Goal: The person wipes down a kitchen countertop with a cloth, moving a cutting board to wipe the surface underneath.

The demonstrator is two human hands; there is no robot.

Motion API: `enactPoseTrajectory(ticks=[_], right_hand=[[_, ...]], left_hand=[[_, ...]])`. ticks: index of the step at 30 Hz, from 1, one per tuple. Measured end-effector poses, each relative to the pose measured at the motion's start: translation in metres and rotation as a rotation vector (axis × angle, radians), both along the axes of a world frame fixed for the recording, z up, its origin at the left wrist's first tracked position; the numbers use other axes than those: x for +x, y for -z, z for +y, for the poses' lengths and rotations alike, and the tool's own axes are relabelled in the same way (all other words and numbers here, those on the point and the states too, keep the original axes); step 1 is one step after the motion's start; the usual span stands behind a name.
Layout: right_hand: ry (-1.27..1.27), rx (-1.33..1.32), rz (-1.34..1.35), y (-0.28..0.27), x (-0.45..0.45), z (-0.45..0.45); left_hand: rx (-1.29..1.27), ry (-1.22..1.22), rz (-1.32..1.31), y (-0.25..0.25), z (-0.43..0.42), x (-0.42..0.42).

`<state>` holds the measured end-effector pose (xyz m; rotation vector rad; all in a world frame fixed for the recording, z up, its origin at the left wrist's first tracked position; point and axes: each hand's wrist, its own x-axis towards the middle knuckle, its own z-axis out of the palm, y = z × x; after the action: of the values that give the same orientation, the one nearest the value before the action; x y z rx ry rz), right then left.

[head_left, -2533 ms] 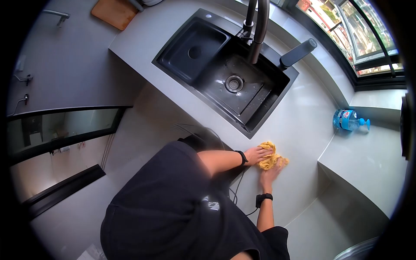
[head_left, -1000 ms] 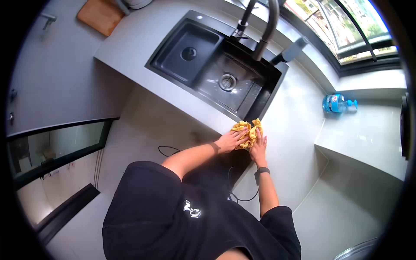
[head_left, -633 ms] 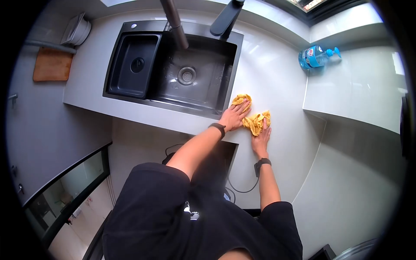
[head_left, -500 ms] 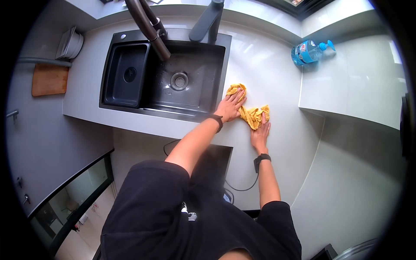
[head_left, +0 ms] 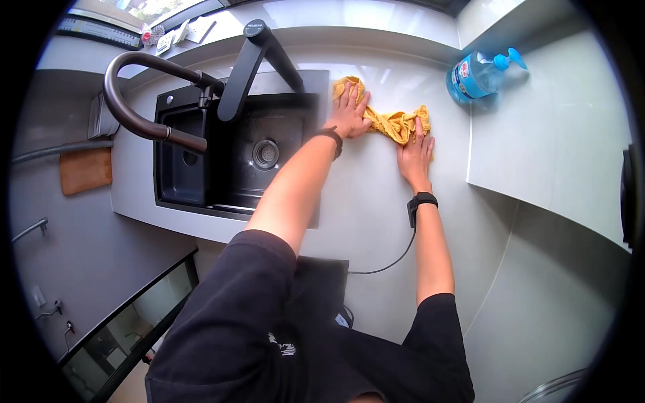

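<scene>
Cloth [head_left: 396,126] now lying by far R corner of sink [head_left: 232,171], both hands on it

Since a moment ago, cloth + hands have been moving up from the sink's near R corner, along its R side, to the far R corner. Cloth is also spreading wider vs. the tighter bunch of before: L end is sitting just beside the sink's far R corner, R end is reaching out farther R on the table [head_left: 376,201], w/ a twisted strip showing between. Can't tell if it's touching the sink rim. View is shifting too, so some of the apparent move is prob. just the camera.

L hand [head_left: 348,119] is pressing flat on the cloth's L end, just R of the sink; grip isn't clamping, fingers are standing apart. R hand [head_left: 415,164] is resting on the R end, farther R of the sink; fingers are lying straight, close together, not curling round it.

Meaning for the work: pressure is now falling on the strip beside the sink's far end, prob. leaving the near strip out of contact.

Bottle [head_left: 470,80] is standing well R of the sink, apart from cloth. Faucet [head_left: 185,139] is arching over the sink's L part; board [head_left: 86,169] is lying L of it.
</scene>
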<state>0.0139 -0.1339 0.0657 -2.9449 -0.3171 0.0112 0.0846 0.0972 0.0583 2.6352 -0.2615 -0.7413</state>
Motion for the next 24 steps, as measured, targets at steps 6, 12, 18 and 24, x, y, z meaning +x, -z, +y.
enactPoseTrajectory(ticks=[6, 12, 18, 24], right_hand=[[-0.044, -0.020, -0.031, 0.003, 0.070, 0.015], [-0.083, -0.018, -0.119, 0.032, 0.114, 0.015], [-0.082, -0.035, -0.030, 0.025, 0.091, 0.015], [-0.190, 0.008, 0.105, -0.007, 0.020, 0.015]], left_hand=[[-0.063, -0.096, 0.002, 0.030, 0.012, 0.060], [0.003, -0.154, 0.005, 0.039, 0.008, 0.097], [-0.023, -0.073, 0.010, 0.029, -0.006, 0.039], [-0.180, 0.011, -0.195, 0.018, -0.028, -0.078]])
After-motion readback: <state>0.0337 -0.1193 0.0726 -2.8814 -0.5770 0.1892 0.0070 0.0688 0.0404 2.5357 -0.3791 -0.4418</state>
